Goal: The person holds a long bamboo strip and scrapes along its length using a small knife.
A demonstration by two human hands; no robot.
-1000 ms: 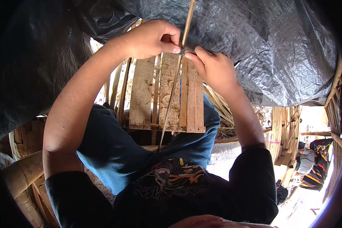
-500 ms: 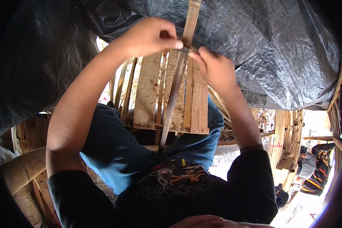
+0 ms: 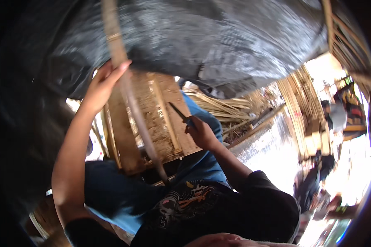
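A long bamboo strip [image 3: 138,109] runs from the far top, past the slatted wooden board [image 3: 152,94], to near my waist. My left hand [image 3: 105,84] is wrapped round its upper part, thumb lying along the strip. My right hand [image 3: 200,132] is closed round the handle of a knife [image 3: 177,111]. Its dark, narrow blade points up and left over the right side of the board, apart from the strip. The board rests across my lap, between my legs in blue jeans [image 3: 200,111].
Dark plastic sheeting [image 3: 235,37] hangs across the far side. Split bamboo strips [image 3: 222,105] are piled beyond the board at right, with a bundle of long strips [image 3: 303,111] farther right. Other people [image 3: 317,177] are at the right edge, blurred.
My right hand has left the strip, bringing the knife nearer and to the right. My left hand now grips the strip, whose top leans further left. The view has turned right.
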